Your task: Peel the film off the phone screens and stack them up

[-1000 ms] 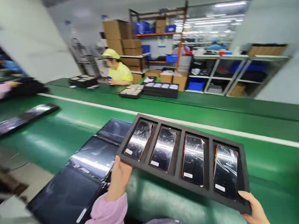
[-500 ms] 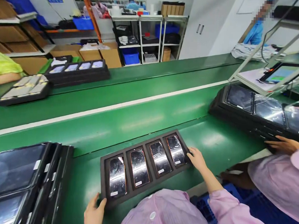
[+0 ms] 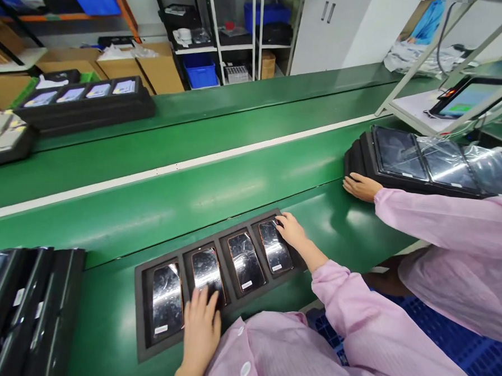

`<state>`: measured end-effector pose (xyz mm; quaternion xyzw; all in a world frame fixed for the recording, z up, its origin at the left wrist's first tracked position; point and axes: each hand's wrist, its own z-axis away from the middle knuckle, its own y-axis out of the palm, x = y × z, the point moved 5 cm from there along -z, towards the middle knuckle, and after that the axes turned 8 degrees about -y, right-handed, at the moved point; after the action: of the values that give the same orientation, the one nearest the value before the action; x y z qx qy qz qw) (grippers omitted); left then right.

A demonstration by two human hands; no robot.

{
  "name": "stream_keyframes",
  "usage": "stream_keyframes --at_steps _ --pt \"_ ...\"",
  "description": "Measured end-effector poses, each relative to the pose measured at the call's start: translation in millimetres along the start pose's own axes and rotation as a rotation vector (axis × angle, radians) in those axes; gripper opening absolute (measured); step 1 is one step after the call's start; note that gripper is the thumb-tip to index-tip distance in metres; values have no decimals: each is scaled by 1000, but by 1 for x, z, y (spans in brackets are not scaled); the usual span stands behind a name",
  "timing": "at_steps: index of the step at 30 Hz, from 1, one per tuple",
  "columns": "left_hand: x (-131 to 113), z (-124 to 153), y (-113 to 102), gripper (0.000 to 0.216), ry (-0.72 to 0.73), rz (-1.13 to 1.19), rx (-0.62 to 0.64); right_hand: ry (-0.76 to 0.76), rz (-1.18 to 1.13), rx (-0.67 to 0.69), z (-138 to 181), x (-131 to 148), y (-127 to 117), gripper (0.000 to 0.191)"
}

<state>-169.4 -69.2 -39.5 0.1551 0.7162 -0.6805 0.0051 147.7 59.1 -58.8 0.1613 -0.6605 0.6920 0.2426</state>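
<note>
Stacked black trays (image 3: 21, 305) stand at far left on the green belt worktop (image 3: 149, 205). Next to them a matte black foam tray (image 3: 142, 339) lies flat at the near edge w/ four glossy phones in rectangular pockets. The left hand (image 3: 201, 328) rests flat, fingers together, on the second phone (image 3: 206, 272), holding nothing. The right hand (image 3: 291, 229) has fingertips loosely curled on the top of the fourth phone (image 3: 275, 254); no pinch visible. Best approach, by the look of it: light pressure, pads only, since film-covered screens mark easily. At right a co-worker's hand (image 3: 360, 187) touches another tray stack (image 3: 404, 162) w/ crinkled plastic wrap.
</note>
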Motion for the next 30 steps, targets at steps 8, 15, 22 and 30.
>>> stream_keyframes --at_steps 8,15,22,30 --pt "-136 -54 36 48 297 297 442 -127 52 12 -10 -1 0 13" --pt "-146 -73 64 45 266 241 550 -513 -99 -21 62 23 -13 14" --pt "-141 -63 62 41 433 141 391 -800 -181 -254 138 26 -28 15" --pt "-141 -76 55 36 443 102 207 -800 -143 -170 115 14 -19 15"
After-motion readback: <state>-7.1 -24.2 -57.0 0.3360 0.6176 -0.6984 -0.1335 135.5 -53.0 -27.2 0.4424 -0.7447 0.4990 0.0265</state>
